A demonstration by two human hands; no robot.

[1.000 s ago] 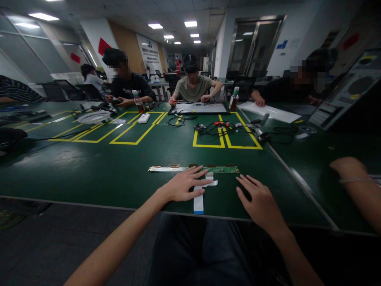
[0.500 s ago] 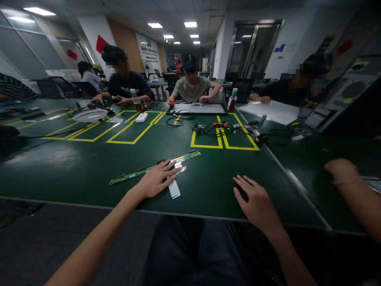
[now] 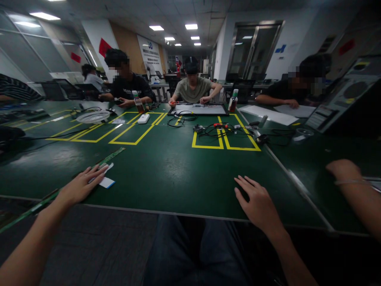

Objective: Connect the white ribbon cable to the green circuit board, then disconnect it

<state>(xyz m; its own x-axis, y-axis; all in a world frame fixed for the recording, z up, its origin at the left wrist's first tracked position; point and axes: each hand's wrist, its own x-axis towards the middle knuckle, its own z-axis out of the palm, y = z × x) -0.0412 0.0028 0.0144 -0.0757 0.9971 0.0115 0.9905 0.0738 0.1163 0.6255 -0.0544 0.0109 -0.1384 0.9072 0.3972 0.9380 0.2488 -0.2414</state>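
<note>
My left hand [image 3: 79,186] lies over a long, narrow green circuit board [image 3: 113,156] at the left of the table, its fingers stretched out and close together. The board slants from beyond the fingertips back under the hand, and its near end juts past the table's front edge. A white flat ribbon cable [image 3: 107,182] with a blue end sticks out beside the fingertips. The thumb and the middle of the board are hidden. My right hand [image 3: 256,200] rests on the green table [image 3: 175,178] near the front edge, fingers apart, holding nothing.
Another person's forearm [image 3: 354,180] rests at the right edge. Yellow tape rectangles hold a red-handled tool [image 3: 220,125] and black cables. A white box [image 3: 143,118], a white fan guard [image 3: 93,116] and bottles [image 3: 233,100] stand farther back. A computer case [image 3: 342,95] stands right. People sit opposite.
My left hand has moved left with the circuit board and ribbon cable, and the board has turned steeper. My right hand has stayed put. At the far right, a person's white sheet has been lowered.
</note>
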